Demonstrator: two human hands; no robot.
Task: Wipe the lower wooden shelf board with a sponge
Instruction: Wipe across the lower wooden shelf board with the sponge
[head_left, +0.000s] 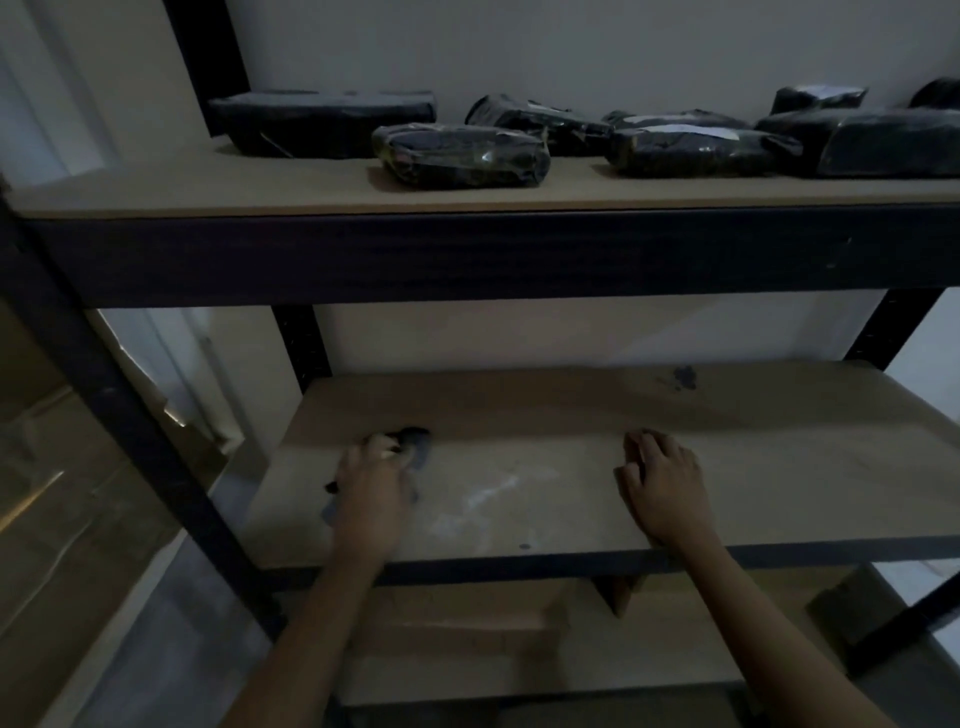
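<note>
The lower wooden shelf board is a bare brown panel in a dark metal rack. My left hand presses a dark sponge onto the board's left part; only the sponge's far end shows past my fingers. My right hand rests flat on the board to the right, fingers slightly curled, holding nothing. A pale whitish smear lies on the board between my hands. A dark stain marks the far right of the board, and a small dark spot sits near the front edge.
The upper shelf board carries several black wrapped packages. Dark metal uprights and a thick crossbeam frame the rack. Another wooden board lies below. A white wall stands behind.
</note>
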